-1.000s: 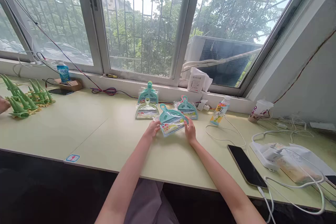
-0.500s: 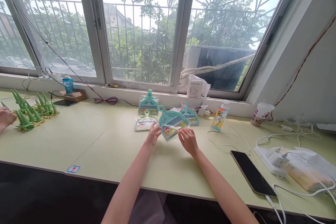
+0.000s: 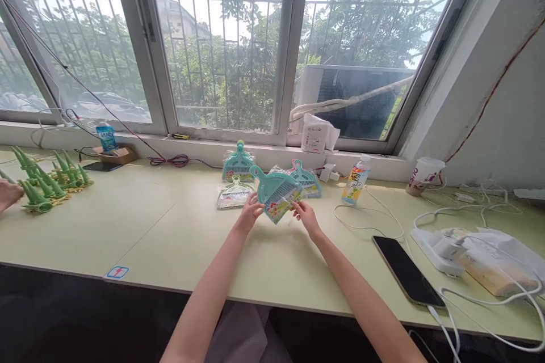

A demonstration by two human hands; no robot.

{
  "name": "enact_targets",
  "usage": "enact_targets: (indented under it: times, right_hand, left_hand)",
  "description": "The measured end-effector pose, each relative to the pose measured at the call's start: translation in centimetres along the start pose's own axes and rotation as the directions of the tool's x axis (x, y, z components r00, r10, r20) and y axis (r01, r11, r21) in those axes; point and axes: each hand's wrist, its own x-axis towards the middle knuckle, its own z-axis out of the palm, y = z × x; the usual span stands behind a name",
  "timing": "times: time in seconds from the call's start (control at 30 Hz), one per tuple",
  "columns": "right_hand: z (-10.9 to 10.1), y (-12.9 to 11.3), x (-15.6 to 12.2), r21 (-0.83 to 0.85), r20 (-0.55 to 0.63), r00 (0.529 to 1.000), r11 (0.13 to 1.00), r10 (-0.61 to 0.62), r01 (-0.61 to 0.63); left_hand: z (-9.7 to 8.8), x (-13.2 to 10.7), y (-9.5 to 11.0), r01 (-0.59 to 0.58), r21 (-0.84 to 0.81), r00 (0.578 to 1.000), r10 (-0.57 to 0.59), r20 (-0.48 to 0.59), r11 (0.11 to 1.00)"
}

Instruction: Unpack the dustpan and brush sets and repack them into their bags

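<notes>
Both my hands hold up a teal mini dustpan set in a clear packet (image 3: 276,194), tilted above the pale green table (image 3: 170,227). My left hand (image 3: 250,213) pinches its left edge. My right hand (image 3: 303,214) pinches its lower right corner. Behind it on the table lie three more packets: a teal one (image 3: 238,165) by the sill, a clear one (image 3: 232,194) in front of that, and another teal one (image 3: 307,178) to the right.
A drink bottle (image 3: 356,180), a paper cup (image 3: 422,176), a dark phone (image 3: 407,277), and a power strip with white cables (image 3: 443,249) lie to the right. Green plastic cones (image 3: 42,177) and another person's hand (image 3: 8,195) are at the far left. A tissue pack (image 3: 317,134) sits on the sill.
The packet has been lifted off the table and tilted up between my hands. My right hand slid from its right side to the lower corner.
</notes>
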Motion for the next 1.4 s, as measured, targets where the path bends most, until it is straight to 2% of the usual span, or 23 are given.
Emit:
enact_targets:
  times: [0.13,0.23,0.4,0.47,0.57,0.67,0.83,1.0,1.07,1.1,1.13,1.17,1.23,1.27,1.3,1.33,1.4]
  right_hand:
    - [-0.4,0.3,0.6,0.128,-0.043,0.998,0.991,0.042,-0.036]
    - [-0.9,0.1,0.8,0.165,-0.075,0.996,0.986,0.051,-0.038]
    - [-1.4,-0.1,0.7,0.174,-0.109,0.991,0.983,0.076,-0.056]
    - [-1.5,-0.1,0.6,0.238,-0.077,0.993,0.969,0.085,-0.065]
    - [-1.4,-0.3,0.5,0.303,-0.031,0.992,0.947,0.121,-0.106]
    - [-1.4,-0.9,0.3,0.351,-0.031,0.992,0.931,0.120,-0.101]
    - [-1.5,-2.0,0.1,0.360,-0.046,0.995,0.930,0.091,-0.069]
    - [-1.3,-2.7,-0.2,0.339,-0.039,0.996,0.939,0.075,-0.057]
    - [-1.4,-2.8,-0.2,0.316,-0.016,0.997,0.946,0.080,-0.071]
    - [-1.6,-2.8,-0.1,0.305,-0.004,0.996,0.949,0.084,-0.079]
    - [-1.8,-2.7,0.0,0.301,-0.001,0.996,0.950,0.088,-0.084]
    - [-2.2,-2.6,0.1,0.305,-0.010,0.996,0.948,0.093,-0.086]
    - [-2.9,-2.2,0.5,0.339,-0.056,0.993,0.937,0.106,-0.082]
    - [-3.2,-2.0,0.7,0.364,-0.088,0.989,0.928,0.116,-0.076]
    - [-3.6,-1.7,0.9,0.392,-0.119,0.985,0.917,0.126,-0.070]
    - [-3.8,-1.4,1.1,0.420,-0.146,0.980,0.905,0.138,-0.064]
    - [-4.1,-0.9,1.3,0.465,-0.180,0.971,0.884,0.156,-0.056]
  left_hand:
    - [-0.3,0.2,-0.2,0.051,0.157,0.993,-0.067,0.101,0.986]
    - [-0.6,0.2,0.0,0.079,0.311,0.965,-0.150,0.213,0.947]
    - [-0.9,0.2,0.2,0.073,0.430,0.950,-0.194,0.243,0.900]
    - [-0.8,0.3,0.1,0.081,0.446,0.959,-0.192,0.209,0.891]
    - [-0.6,0.5,0.0,0.078,0.453,0.987,-0.134,0.091,0.888]
    - [-0.5,0.8,0.1,0.067,0.376,0.998,-0.067,-0.012,0.924]
    - [-0.7,1.2,0.1,0.047,0.280,0.996,-0.025,-0.082,0.959]
    - [-0.9,1.5,-0.2,0.009,0.289,0.990,0.032,-0.138,0.957]
    - [-1.4,1.8,0.0,-0.015,0.276,0.977,0.073,-0.198,0.961]
    - [-1.8,2.0,0.2,-0.030,0.255,0.958,0.100,-0.268,0.967]
    - [-2.3,2.1,0.5,-0.049,0.227,0.922,0.131,-0.365,0.973]
    - [-2.8,2.3,0.8,-0.077,0.202,0.863,0.166,-0.477,0.976]
    - [-3.9,2.4,1.5,-0.141,0.191,0.696,0.234,-0.679,0.971]
    - [-4.3,2.3,1.8,-0.165,0.214,0.619,0.270,-0.737,0.963]
    - [-4.6,2.2,2.1,-0.182,0.250,0.555,0.310,-0.772,0.951]
    - [-4.7,2.1,2.3,-0.193,0.296,0.510,0.354,-0.784,0.935]
    - [-4.4,1.7,2.5,-0.208,0.399,0.465,0.449,-0.763,0.893]
